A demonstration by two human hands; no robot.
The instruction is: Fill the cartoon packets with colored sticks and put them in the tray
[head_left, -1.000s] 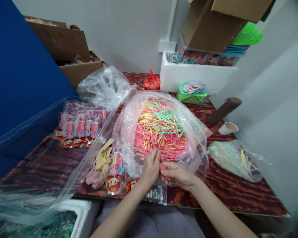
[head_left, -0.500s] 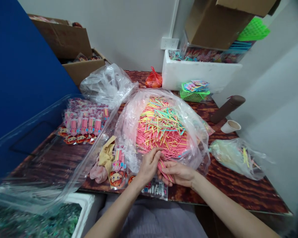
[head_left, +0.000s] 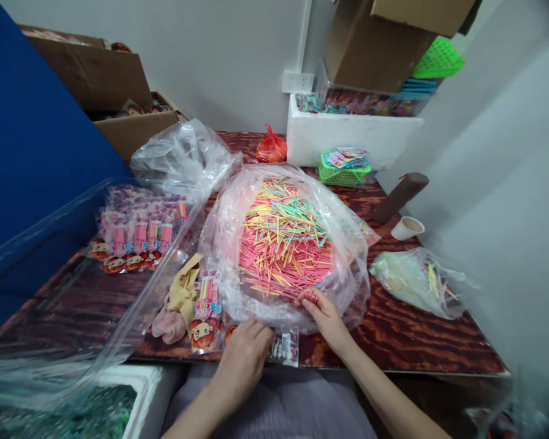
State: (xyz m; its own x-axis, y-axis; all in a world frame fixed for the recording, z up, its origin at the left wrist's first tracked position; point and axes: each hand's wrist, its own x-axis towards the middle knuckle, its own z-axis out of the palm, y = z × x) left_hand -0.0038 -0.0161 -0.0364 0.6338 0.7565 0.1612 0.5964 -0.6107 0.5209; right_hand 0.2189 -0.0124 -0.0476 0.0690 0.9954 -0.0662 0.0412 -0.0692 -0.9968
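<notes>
Sticks (head_left: 312, 297) half-hidden in right hand (head_left: 324, 314)

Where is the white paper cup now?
The white paper cup stands on the table's right side, just in front of the brown cylinder and behind a small plastic bag.

Bright, even overhead room light, soft faint shadows on the table (head_left: 416, 341), white glare patches on the clear plastic bag (head_left: 238, 213), strong wide-angle bending at frame edges, lower left and lower right corners blurred, centre sharp.

Head camera looks down (close) over table (head_left: 416, 341).
</notes>
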